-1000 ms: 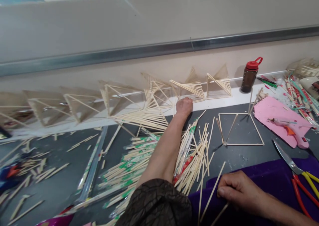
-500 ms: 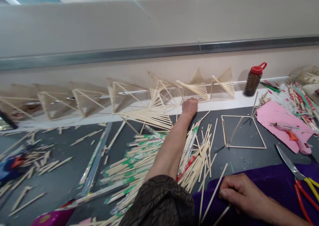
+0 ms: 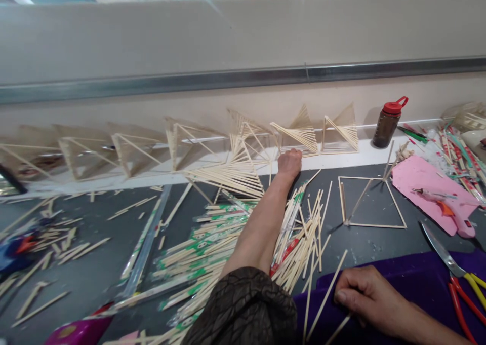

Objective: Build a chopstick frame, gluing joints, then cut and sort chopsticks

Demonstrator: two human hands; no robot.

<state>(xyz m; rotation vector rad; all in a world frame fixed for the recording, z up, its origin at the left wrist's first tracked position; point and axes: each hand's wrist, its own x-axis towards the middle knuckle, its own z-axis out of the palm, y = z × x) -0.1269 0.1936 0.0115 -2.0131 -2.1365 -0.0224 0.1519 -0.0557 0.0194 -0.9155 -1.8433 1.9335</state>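
Note:
My left hand (image 3: 289, 163) reaches forward to the white ledge, its fingers curled at the near edge of a fan-shaped stick model (image 3: 296, 135); what its fingertips hold is hidden. On the purple cloth (image 3: 402, 264) rests my right hand (image 3: 362, 292), fingers curled down, with a thin wooden stick (image 3: 341, 327) coming out from beneath it. What that hand grips cannot be made out. Loose sticks (image 3: 299, 254) and packaged sticks (image 3: 205, 254) lie on both sides of my left forearm. A square stick frame with uprights (image 3: 374, 226) stands on the dark table beyond my right hand.
More stick models (image 3: 125, 155) line the ledge. A bottle with a red lid (image 3: 386, 124) stands at its right. A glue gun (image 3: 451, 205) lies on pink paper (image 3: 413, 175), near red-and-yellow-handled scissors (image 3: 444, 254). Stick pieces and a magenta tool (image 3: 79, 332) are at left.

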